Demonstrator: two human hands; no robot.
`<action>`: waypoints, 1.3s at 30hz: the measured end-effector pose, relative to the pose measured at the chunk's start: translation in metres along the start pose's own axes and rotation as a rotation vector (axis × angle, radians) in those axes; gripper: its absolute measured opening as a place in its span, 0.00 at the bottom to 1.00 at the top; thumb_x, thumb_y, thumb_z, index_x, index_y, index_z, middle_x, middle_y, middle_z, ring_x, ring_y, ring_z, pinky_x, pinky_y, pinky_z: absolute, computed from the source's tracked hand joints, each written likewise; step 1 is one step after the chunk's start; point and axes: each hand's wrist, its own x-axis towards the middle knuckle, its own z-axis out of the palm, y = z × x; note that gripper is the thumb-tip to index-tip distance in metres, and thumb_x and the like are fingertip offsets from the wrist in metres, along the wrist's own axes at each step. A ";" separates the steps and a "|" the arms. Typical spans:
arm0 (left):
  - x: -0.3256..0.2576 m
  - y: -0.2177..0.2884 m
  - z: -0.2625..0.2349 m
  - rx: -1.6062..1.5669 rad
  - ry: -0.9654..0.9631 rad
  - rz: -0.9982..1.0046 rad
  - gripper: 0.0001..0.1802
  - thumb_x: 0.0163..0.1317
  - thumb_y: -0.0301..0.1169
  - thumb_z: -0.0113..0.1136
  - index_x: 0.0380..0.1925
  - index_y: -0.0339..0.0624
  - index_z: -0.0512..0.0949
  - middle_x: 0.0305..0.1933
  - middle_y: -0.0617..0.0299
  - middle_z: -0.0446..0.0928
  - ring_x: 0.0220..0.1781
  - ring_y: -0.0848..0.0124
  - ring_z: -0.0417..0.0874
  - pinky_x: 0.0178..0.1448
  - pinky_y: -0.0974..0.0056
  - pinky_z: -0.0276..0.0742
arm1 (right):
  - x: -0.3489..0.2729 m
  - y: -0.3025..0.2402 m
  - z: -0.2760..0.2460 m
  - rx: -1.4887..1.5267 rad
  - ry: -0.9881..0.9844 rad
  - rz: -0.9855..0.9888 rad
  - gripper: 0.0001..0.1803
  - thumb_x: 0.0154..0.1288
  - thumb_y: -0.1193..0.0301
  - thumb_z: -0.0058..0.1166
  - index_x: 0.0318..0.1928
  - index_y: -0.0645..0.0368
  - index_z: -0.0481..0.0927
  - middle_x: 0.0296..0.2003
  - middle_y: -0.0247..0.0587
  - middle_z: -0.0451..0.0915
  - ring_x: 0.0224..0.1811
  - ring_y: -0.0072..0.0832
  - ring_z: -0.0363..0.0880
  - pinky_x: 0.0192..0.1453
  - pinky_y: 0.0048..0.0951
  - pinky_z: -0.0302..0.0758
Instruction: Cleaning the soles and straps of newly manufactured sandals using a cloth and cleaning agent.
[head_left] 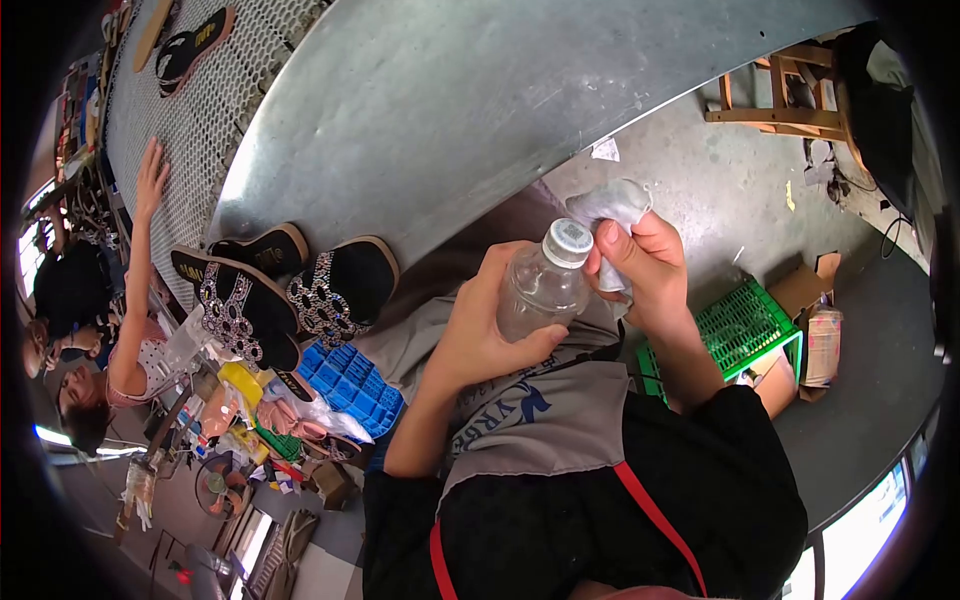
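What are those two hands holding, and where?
Left hand wraps the clear bottle around its body; right hand pinches a grey cloth beside the cap.

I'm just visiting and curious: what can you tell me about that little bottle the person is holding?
The bottle is small, clear plastic and looks empty, with a pale cap on top. It is tilted slightly. The left hand wraps around its body, while the right hand, also clutching a grey cloth, has fingers at the cap. It is held above the person's lap.
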 end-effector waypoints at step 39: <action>0.127 0.033 -0.027 -0.031 0.530 0.759 0.47 0.51 0.34 0.83 0.68 0.37 0.65 0.65 0.48 0.73 0.66 0.53 0.78 0.69 0.54 0.75 | -0.017 0.079 -0.174 -0.624 0.708 -0.032 0.09 0.84 0.64 0.52 0.42 0.52 0.80 0.27 0.20 0.72 0.19 0.07 0.58 0.20 0.18 0.53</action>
